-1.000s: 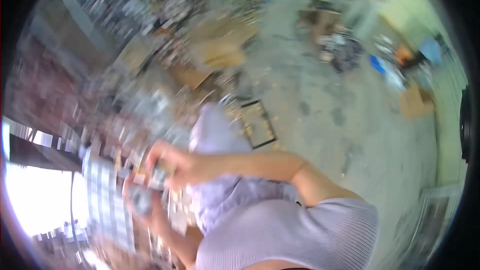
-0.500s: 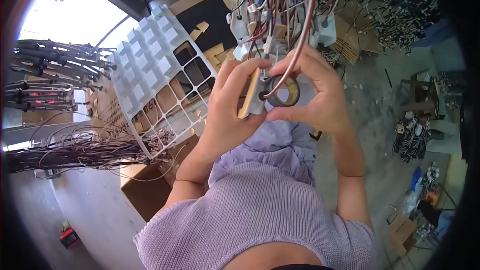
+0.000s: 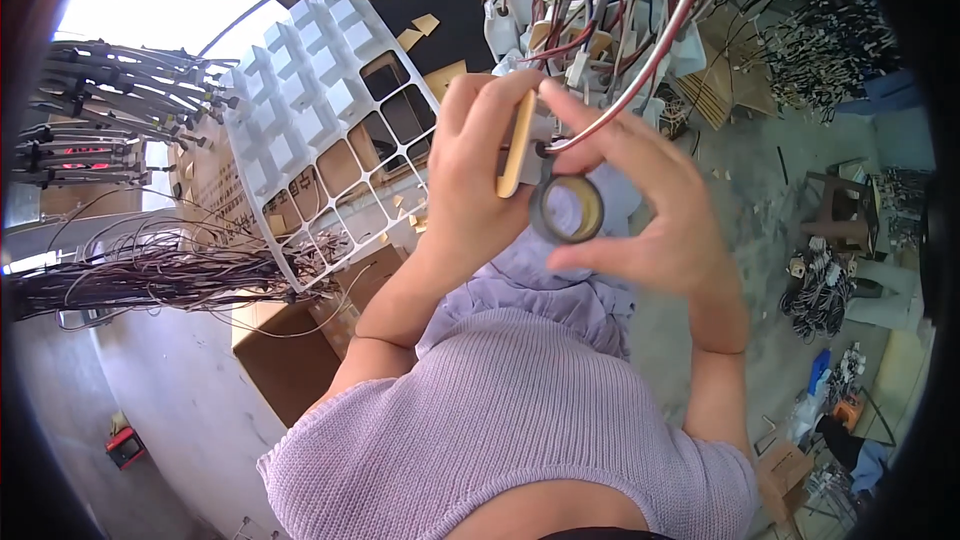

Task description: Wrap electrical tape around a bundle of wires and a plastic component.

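- Left hand [image 3: 475, 160]: fingers and thumb curled in, gripping a pale grey plastic block with a flat tan-yellow edge strip [image 3: 517, 145]; strip side faces the palm.
- Right hand [image 3: 665, 215]: spread in a wide C, thumb well apart from the fingers, not clenched.
- Right thumb has a visible gap to the dark grey tape roll with a yellowish inner ring [image 3: 541, 218]; whether the upper fingers touch roll or block, cannot tell.
- Tape roll sits between the two hands, hole facing the camera, just below the block's right end; exact contact with the block unclear.
- Block held up in front of the purple ribbed knit top [image 3: 510, 390], at the left fingertips.
- Thin red-and-white cable [image 3: 655, 68] leaves the block's right side, arcs up right past the right fingers.
- Beyond hands: hanging tangle of coloured wires with white connectors [image 3: 580, 65].
- Left: white plastic grid tray with square pockets [image 3: 300, 90], tilted; brown wire bundle [image 3: 180, 265] beside its lower end; open brown cardboard box [image 3: 290, 370] below.
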`<state>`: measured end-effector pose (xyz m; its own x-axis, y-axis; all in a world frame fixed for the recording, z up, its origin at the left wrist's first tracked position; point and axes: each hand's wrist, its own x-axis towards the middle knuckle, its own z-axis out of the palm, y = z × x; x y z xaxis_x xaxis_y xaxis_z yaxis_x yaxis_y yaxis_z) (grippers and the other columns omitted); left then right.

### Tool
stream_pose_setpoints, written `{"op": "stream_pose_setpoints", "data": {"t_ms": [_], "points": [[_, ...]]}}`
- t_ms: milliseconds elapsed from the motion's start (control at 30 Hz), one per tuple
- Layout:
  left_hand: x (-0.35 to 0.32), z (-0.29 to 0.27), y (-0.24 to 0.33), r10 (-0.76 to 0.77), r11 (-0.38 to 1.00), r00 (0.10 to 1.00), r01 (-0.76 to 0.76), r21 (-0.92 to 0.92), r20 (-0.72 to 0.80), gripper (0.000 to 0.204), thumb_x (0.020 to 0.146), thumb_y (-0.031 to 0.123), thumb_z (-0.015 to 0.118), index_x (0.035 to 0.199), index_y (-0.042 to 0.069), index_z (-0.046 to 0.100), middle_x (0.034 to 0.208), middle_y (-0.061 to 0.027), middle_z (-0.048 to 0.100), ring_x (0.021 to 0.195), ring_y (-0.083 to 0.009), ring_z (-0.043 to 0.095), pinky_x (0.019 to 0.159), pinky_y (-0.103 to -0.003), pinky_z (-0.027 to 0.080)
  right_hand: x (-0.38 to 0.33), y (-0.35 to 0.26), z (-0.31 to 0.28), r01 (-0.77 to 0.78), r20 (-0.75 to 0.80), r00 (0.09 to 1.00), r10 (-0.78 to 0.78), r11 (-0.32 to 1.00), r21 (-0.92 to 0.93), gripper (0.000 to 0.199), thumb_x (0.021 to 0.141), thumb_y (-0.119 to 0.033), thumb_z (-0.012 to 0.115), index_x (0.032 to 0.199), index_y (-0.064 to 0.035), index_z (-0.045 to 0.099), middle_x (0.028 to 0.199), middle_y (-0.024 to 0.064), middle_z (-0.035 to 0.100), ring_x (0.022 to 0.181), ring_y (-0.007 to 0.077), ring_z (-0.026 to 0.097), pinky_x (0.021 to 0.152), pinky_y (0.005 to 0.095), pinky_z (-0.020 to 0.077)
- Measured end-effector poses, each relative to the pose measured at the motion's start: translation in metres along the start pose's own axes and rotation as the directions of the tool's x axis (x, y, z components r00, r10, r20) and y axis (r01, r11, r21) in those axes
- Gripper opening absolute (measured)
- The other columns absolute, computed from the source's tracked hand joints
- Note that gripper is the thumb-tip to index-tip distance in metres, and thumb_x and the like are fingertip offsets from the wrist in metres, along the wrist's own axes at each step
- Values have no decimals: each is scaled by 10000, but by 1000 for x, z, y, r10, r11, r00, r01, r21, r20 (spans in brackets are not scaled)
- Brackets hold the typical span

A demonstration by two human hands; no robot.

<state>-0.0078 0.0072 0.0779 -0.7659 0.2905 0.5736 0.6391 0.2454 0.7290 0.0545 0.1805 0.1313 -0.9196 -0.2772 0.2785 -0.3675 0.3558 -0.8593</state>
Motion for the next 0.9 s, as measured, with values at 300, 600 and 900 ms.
{"op": "stream_pose_setpoints", "data": {"t_ms": [300,600,900], "points": [[-9,-18,7,-216,301,648,756,-582,730,471,786,135,694,1196,-63,576,966,-203,716,817,-257,725,636,-324,598,37,3,-28,-297,178,949,259,923,246,752,740,-217,876,1385,2,557,1348,154,608,1165,226,622,998,364,481],[-26,-2,-11,508,-279,445,895,-348,737,589,798,226,683,1188,-182,515,890,-259,671,726,-292,730,428,-261,562,83,54,-25,256,531,697,-483,858,444,509,835,-327,802,1178,33,694,1207,178,618,1086,301,631,949,381,493],[-24,-4,-20,383,-238,465,885,-401,799,576,771,264,686,1162,-130,529,819,-199,653,650,-227,687,381,-239,494,83,52,-24,430,465,696,-547,837,339,123,849,-49,711,962,-1,716,1249,202,560,1105,301,589,914,399,506]]}}
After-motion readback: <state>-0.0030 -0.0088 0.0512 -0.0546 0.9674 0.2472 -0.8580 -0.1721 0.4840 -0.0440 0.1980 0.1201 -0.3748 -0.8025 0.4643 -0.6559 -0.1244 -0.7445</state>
